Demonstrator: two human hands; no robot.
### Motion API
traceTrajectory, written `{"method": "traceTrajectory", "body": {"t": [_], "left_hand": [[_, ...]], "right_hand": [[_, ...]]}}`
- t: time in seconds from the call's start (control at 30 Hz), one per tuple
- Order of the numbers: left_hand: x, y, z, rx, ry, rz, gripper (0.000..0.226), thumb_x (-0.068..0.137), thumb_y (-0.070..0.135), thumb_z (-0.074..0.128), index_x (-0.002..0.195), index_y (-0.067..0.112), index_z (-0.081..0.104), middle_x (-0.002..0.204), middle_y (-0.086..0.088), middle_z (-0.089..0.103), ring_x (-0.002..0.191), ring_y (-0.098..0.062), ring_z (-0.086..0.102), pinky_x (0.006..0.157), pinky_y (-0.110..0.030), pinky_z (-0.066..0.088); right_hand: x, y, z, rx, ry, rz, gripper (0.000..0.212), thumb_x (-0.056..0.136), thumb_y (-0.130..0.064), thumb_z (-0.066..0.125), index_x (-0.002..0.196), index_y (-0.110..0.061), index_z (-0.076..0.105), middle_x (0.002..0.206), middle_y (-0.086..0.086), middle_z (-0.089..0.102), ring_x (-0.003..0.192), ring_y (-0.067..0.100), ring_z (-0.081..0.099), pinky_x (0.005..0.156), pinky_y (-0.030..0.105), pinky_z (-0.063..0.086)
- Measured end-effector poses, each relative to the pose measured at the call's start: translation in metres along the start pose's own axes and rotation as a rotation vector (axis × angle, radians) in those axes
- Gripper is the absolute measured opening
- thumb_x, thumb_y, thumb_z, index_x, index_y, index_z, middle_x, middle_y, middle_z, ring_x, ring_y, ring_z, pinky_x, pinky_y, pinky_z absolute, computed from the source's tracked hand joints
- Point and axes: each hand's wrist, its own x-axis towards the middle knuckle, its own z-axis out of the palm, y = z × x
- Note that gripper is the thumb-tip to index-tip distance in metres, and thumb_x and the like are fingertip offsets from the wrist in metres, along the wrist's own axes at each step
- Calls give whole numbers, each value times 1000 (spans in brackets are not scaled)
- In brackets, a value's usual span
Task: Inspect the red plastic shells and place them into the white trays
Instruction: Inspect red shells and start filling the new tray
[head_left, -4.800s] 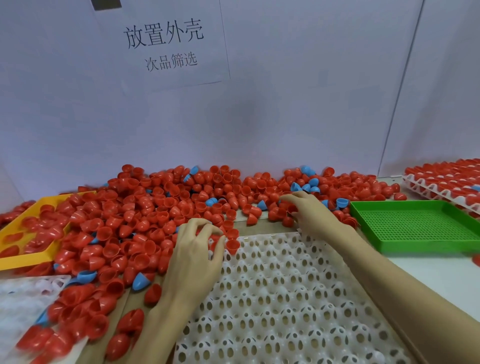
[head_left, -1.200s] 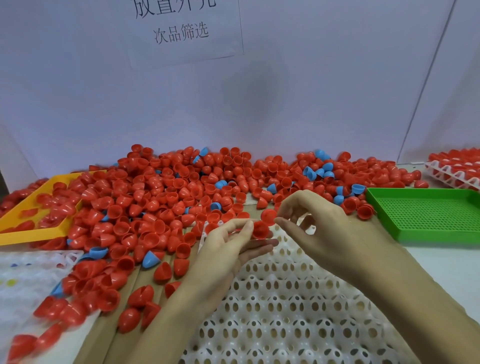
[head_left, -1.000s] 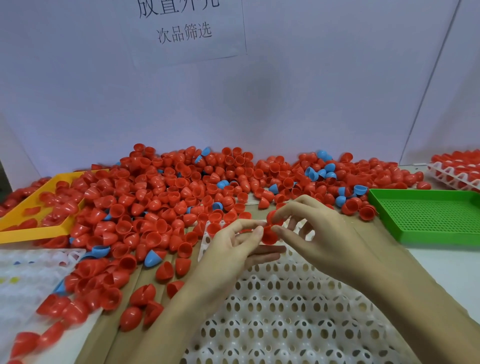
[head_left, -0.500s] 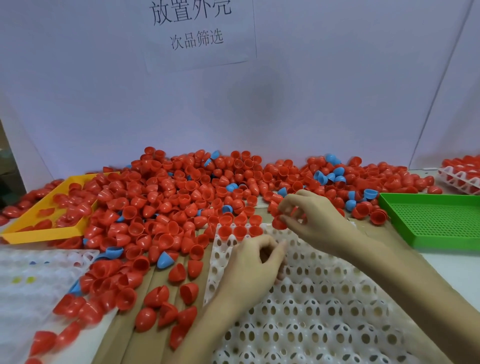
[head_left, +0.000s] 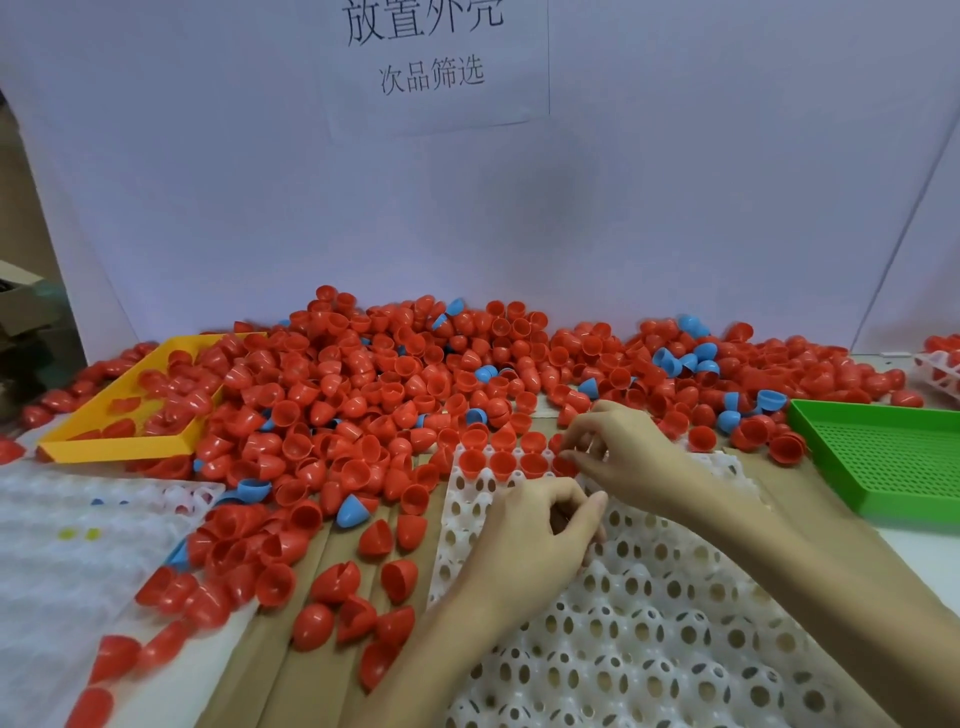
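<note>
Right now the white tray (head_left: 649, 623) lies in front of the person, its far edge against the pile of red shells (head_left: 363, 395). Three shells (head_left: 501, 462) sit mouth-up in the tray's far row. The right hand (head_left: 618, 452) hovers over that row beside them, fingers curled, pinching a red shell (head_left: 563, 464) at the next pocket. The left hand (head_left: 530, 535) rests on the tray just nearer, fingers curled under; whether it holds anything I cannot tell. A green tray (head_left: 883, 457) lies right of the white tray, a yellow tray (head_left: 119, 415) left of it, half buried in shells. Blue shells (head_left: 685, 358) are scattered through the pile.
</note>
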Motion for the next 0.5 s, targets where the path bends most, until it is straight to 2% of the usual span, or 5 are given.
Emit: {"method": "traceTrajectory", "body": {"t": [0.17, 0.23, 0.33, 0.43, 0.5], "left_hand": [[0, -1, 2, 53, 12, 38, 35, 104, 39, 60, 74, 24, 70, 75, 3, 71, 71, -14, 69, 72, -30, 59], [0, -2, 2, 70, 21, 43, 35, 104, 38, 60, 74, 22, 70, 74, 3, 70, 71, -14, 68, 71, -28, 57], [0, -2, 3, 112, 29, 66, 34, 104, 37, 61, 73, 23, 69, 76, 8, 70, 71, -9, 67, 72, -24, 56], [0, -1, 2, 98, 21, 51, 35, 104, 38, 60, 73, 25, 69, 78, 8, 72, 72, -9, 68, 74, -25, 57], [0, 0, 2, 82, 18, 38, 35, 104, 39, 60, 74, 25, 70, 80, 8, 73, 73, -8, 69, 75, -26, 57]], "right_hand": [[4, 7, -7, 100, 92, 3, 19, 105, -36, 60, 103, -22, 73, 88, -16, 58, 80, 0, 55, 69, 12, 39], [14, 19, -14, 115, 161, 39, 17, 106, -33, 58, 104, -22, 70, 90, -13, 60, 85, 5, 58, 75, 19, 43], [27, 48, -22, 126, 222, 146, 12, 106, -24, 57, 114, -16, 62, 94, 2, 66, 92, 15, 57, 82, 32, 48], [33, 80, -29, 50, 213, 220, 18, 103, -15, 60, 120, -15, 57, 109, 9, 61, 93, 20, 58, 79, 30, 44], [31, 96, -28, -155, 99, 247, 32, 100, -16, 65, 130, -18, 55, 125, 8, 54, 103, 24, 58, 81, 33, 49]]}}
